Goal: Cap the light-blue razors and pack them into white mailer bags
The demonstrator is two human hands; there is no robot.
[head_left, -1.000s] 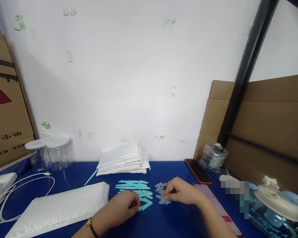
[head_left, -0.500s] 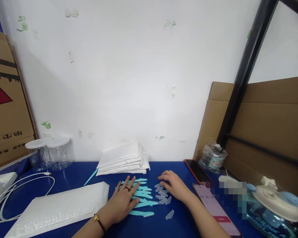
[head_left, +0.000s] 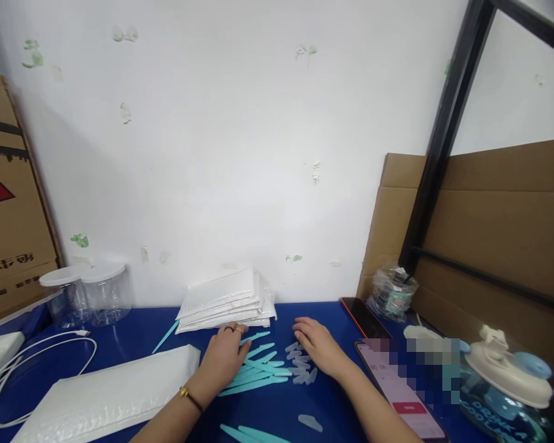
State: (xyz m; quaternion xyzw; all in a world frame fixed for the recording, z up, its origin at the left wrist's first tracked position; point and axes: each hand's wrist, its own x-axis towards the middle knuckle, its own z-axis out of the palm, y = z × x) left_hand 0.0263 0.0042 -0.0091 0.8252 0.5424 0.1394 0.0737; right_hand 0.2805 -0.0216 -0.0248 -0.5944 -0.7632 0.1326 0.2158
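Observation:
Several turquoise plastic blades (head_left: 258, 371) lie fanned on the blue table, and a separate pair (head_left: 249, 434) rests at the front edge of the view. My left hand (head_left: 227, 354) is at the left side of the fan, fingers curled down over the far end; whatever is under them is hidden. Just right of the fan is a small group of translucent covers (head_left: 299, 363), with a single cover (head_left: 310, 422) lying nearer to me. My right hand (head_left: 318, 344) rests beside the group, its fingers bent toward the table, and what is beneath the fingertips cannot be seen.
White padded envelopes are stacked (head_left: 226, 301) by the wall, and a larger one (head_left: 111, 391) lies at left. Clear jars (head_left: 105, 295) and a white cable (head_left: 95, 344) are further left. Two phones (head_left: 367, 317) (head_left: 399, 387), a wrapped jar (head_left: 394, 295) and a blue bottle (head_left: 503, 394) stand right.
My left hand has moved off the blades toward the upper left and its spread fingers have curled. Blades have shifted, with a pair now nearer to me. The single cover lies turned and closer.

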